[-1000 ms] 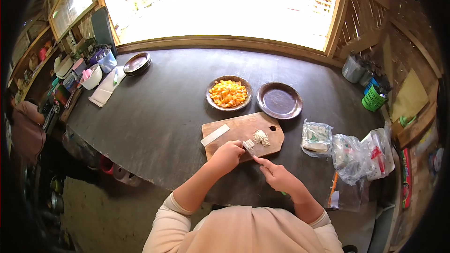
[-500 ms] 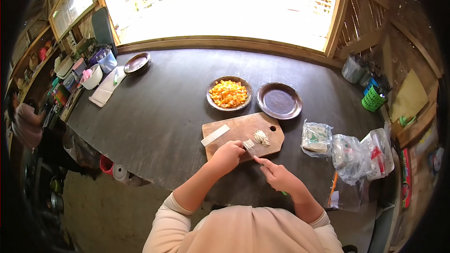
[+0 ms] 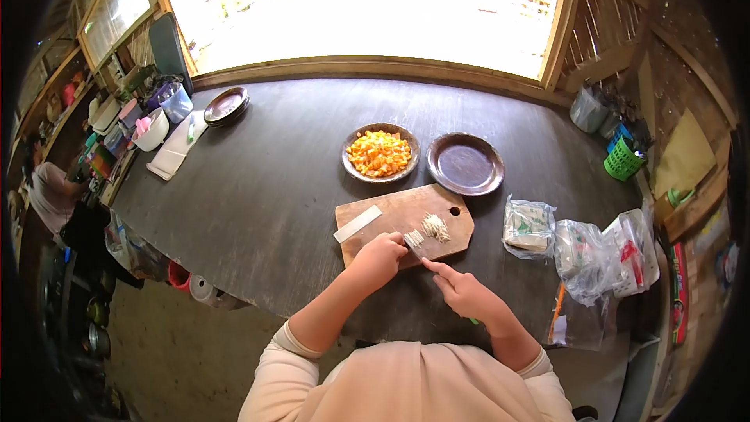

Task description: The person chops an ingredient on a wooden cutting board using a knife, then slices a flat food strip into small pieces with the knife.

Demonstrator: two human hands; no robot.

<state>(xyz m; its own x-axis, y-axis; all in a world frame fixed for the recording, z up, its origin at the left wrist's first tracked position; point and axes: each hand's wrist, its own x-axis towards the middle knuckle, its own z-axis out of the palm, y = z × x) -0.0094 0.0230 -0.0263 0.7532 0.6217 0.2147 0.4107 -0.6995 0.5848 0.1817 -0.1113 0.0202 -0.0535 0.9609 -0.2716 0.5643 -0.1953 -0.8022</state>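
Observation:
A wooden cutting board lies on the dark table in front of me. My left hand is closed at its lower edge, fingertips pressed onto a pale piece of food that they mostly hide. Beside those fingertips lie freshly cut pale strips. My right hand grips a knife, its blade down on the board against the strips; a bit of green handle shows below the palm. A small heap of pale slivers sits near the board's hole, and a flat whitish slab rests at the left end.
Beyond the board stand a bowl of orange cubes and a dark plate. Plastic-wrapped packets lie to the right. Stacked plates and a white bowl are far left. Another person is at the left edge.
My hands, the knife and the board hold nearly the same places. The view has shifted slightly, and the person at the left shows more fully.

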